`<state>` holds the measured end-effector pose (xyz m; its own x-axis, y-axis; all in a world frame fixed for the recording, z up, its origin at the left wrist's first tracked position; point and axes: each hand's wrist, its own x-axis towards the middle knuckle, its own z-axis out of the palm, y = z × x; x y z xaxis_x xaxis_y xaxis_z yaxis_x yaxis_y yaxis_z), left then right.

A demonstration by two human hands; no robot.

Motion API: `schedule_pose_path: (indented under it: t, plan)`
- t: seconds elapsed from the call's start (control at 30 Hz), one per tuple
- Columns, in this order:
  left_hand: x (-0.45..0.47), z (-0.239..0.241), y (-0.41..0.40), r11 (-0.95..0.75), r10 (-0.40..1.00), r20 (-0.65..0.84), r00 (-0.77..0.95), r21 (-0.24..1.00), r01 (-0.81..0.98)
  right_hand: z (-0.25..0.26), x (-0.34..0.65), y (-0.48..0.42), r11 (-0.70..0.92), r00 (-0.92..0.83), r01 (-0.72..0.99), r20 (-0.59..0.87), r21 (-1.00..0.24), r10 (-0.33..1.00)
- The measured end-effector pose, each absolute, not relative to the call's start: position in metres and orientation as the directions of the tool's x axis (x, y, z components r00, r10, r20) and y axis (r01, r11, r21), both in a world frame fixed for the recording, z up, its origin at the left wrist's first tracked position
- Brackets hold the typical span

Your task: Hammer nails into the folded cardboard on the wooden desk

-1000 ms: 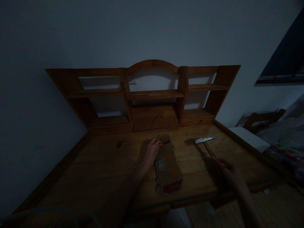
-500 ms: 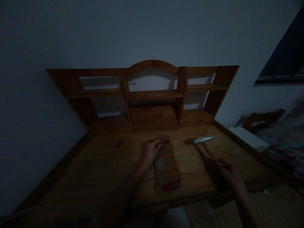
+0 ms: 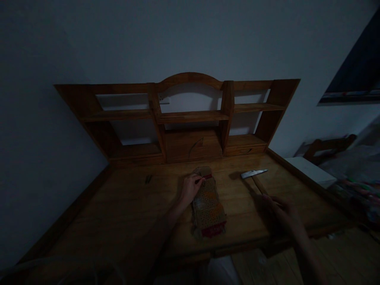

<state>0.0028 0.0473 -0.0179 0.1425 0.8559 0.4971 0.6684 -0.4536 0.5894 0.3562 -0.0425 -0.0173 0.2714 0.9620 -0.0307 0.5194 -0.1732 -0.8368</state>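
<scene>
My left hand (image 3: 190, 189) is closed in a pinch over the upper end of a worn cardboard piece (image 3: 209, 206) with a speckled orange print and red bands. Between its thumb and finger is something too small and dark to make out. My right hand (image 3: 280, 211) wraps round the wooden handle of a hammer (image 3: 257, 184). The hammer's metal head lies to the right of the cardboard, over the desk and apart from my left hand, casting a shadow. Two small dark slim pieces (image 3: 149, 179) lie on the desk to the left.
The wooden desk (image 3: 118, 213) carries a shelf unit (image 3: 192, 117) with compartments along its back edge, against the wall. A raised wooden rim (image 3: 299, 182) runs down the right side. Beyond it stand a white surface (image 3: 310, 170) and a chair back (image 3: 329, 147). The light is dim.
The view has shifted very slightly. Both hands, the hammer and the cardboard keep nearly the same places.
</scene>
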Motion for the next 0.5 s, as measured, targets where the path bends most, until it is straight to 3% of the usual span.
schedule_pose_path:
  t: [0.5]
  plan:
    - [0.0033, -0.0175, 0.0492, -0.409, 0.881, 0.461, 0.111, 0.622, 0.668, -0.0190, 0.3565, -0.0425, -0.217, 0.297, 0.511, -0.066, -0.832, 0.953]
